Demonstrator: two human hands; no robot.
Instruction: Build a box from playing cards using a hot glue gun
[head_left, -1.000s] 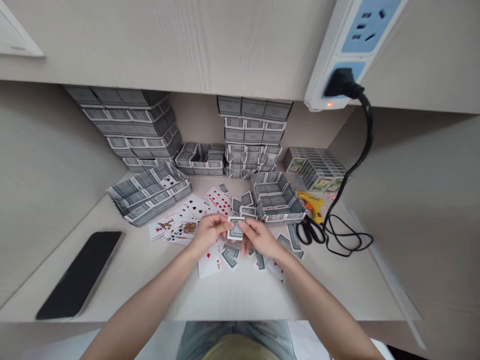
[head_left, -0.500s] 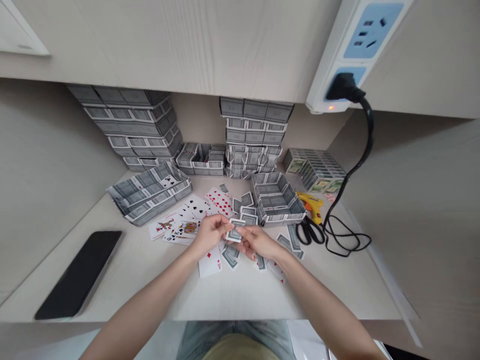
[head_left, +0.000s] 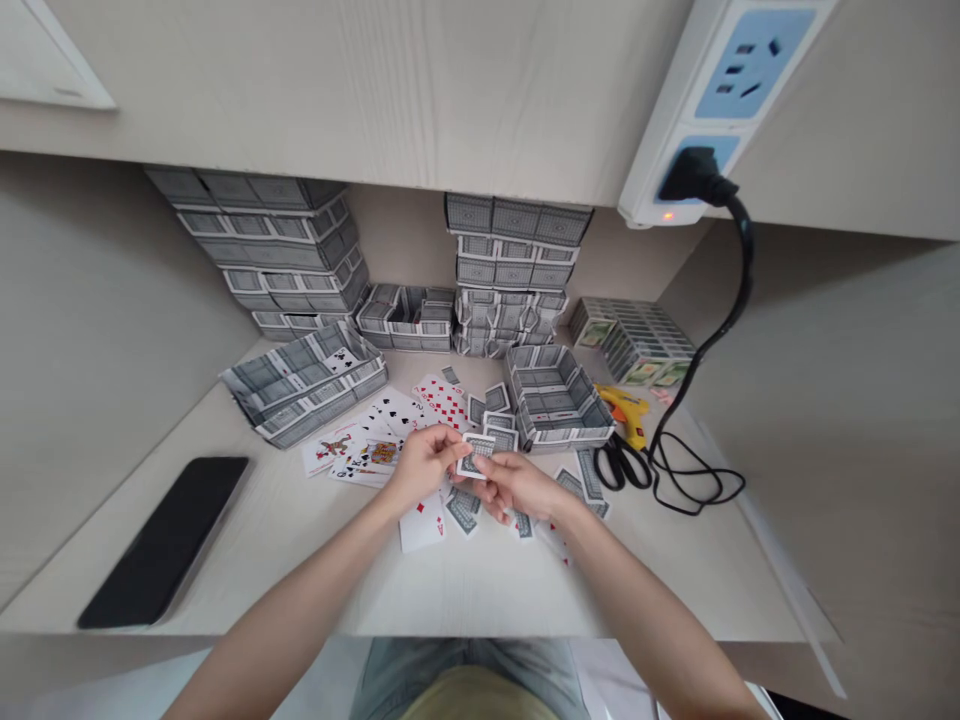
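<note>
Between my two hands is a small grey-backed playing card piece (head_left: 475, 458), its patterned back facing up. My left hand (head_left: 427, 460) pinches its left side with thumb and fingers. My right hand (head_left: 517, 483) grips the right side, thumb on top and fingers curled beneath. Below the hands lie an ace of diamonds (head_left: 421, 524) and several cut or folded card pieces (head_left: 463, 510). Face-up cards (head_left: 382, 454), a king among them, spread out left of my left hand. More grey card pieces (head_left: 501, 437) lie just beyond the held one.
Open boxes made of cards stand left (head_left: 315, 390) and right (head_left: 559, 400). Card-box stacks (head_left: 510, 270) rise behind. At right are scissors (head_left: 622, 462), a yellow glue gun (head_left: 630, 412) and a black cable (head_left: 742, 300) from a power strip (head_left: 720, 110). A black phone (head_left: 165, 540) lies left.
The whole view has shifted slightly, so things appear a little further right. Both hands keep hold of the card piece with almost the same grip.
</note>
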